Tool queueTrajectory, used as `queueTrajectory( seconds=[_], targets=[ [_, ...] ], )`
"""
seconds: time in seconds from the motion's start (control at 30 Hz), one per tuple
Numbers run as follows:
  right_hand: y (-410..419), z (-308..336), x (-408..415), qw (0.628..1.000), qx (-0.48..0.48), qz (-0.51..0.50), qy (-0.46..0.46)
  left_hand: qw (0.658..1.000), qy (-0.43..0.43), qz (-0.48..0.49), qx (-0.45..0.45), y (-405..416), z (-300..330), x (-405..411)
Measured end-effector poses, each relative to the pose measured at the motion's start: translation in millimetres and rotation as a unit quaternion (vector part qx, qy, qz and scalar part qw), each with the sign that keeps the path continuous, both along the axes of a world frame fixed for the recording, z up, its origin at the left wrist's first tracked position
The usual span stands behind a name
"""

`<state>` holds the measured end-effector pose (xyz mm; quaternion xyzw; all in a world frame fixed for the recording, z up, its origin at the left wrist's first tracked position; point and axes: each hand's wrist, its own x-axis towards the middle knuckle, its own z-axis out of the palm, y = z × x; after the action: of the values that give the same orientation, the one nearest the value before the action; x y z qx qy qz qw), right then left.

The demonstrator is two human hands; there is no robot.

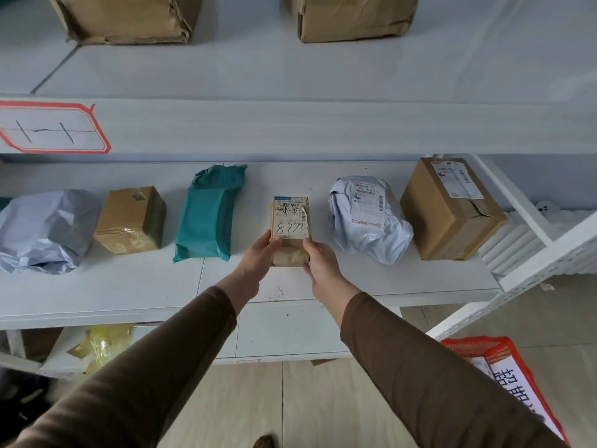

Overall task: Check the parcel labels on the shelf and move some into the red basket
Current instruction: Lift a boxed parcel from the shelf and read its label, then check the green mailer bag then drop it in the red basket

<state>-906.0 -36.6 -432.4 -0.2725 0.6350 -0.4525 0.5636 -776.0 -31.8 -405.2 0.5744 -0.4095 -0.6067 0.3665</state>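
A small brown parcel (290, 227) with a white label and handwritten digits stands on the middle shelf (129, 286). My left hand (258, 257) grips its left side and my right hand (319, 263) grips its right side, both at the near end. The label faces up toward me. The red basket (478, 347) sits on the floor at the lower right, with a white sign on it; its inside is mostly cut off by the frame edge and my right sleeve.
Along the same shelf lie a grey bag (45, 231), a taped carton (130, 219), a teal bag (210, 211), a pale labelled bag (368, 218) and a larger carton (452, 208). Two cartons (129, 17) stand on the shelf above. A yellow bag (100, 347) lies on the shelf below.
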Motion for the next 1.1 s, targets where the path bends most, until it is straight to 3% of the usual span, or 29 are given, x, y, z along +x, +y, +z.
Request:
queueTrajectory(
  seconds=[0.27, 0.43, 0.5, 0.6, 0.63, 0.7, 0.77, 0.83, 0.93, 1.1],
  targets=[
    [-50.6, -5.1, 12.6, 0.993, -0.025, -0.021, 0.113, 1.000, 0.016, -0.015, 0.013, -51.6, -23.7, 9.7],
    [-54.5, -13.5, 19.9, 0.981, -0.001, -0.017, 0.195, 0.999, -0.026, -0.023, 0.034, -53.6, -29.7, 17.9],
    [-50.8, -12.0, 28.4, 0.948, -0.050, -0.015, 0.314, 0.996, -0.086, -0.003, -0.003, -49.9, -21.3, 23.5],
    [-37.4, 2.7, 58.0, 0.863, -0.262, -0.003, 0.432, 0.975, -0.161, 0.029, -0.153, -47.5, -10.1, 51.8],
    [-34.5, 7.3, 71.6, 0.856, -0.295, 0.019, 0.424, 0.962, -0.187, 0.043, -0.196, -48.5, -9.0, 66.6],
    [-34.4, 16.0, 100.9, 0.890, -0.272, 0.089, 0.354, 0.939, -0.244, 0.089, -0.227, -52.3, -9.5, 103.1],
    [-39.4, 24.2, 126.4, 0.941, -0.160, 0.159, 0.253, 0.938, -0.258, 0.146, -0.181, -61.6, -15.6, 141.0],
    [-46.8, 23.8, 144.6, 0.965, -0.057, 0.198, 0.161, 0.956, -0.224, 0.174, -0.074, -68.6, -23.5, 170.9],
    [-55.0, 10.1, 159.6, 0.968, 0.015, 0.237, 0.081, 0.979, -0.166, 0.109, 0.046, -67.5, -35.7, 186.0],
    [-43.7, 10.9, 160.5, 0.971, 0.003, 0.236, 0.023, 0.986, -0.126, 0.104, 0.018, -47.4, -35.9, 178.5]
  ],
)
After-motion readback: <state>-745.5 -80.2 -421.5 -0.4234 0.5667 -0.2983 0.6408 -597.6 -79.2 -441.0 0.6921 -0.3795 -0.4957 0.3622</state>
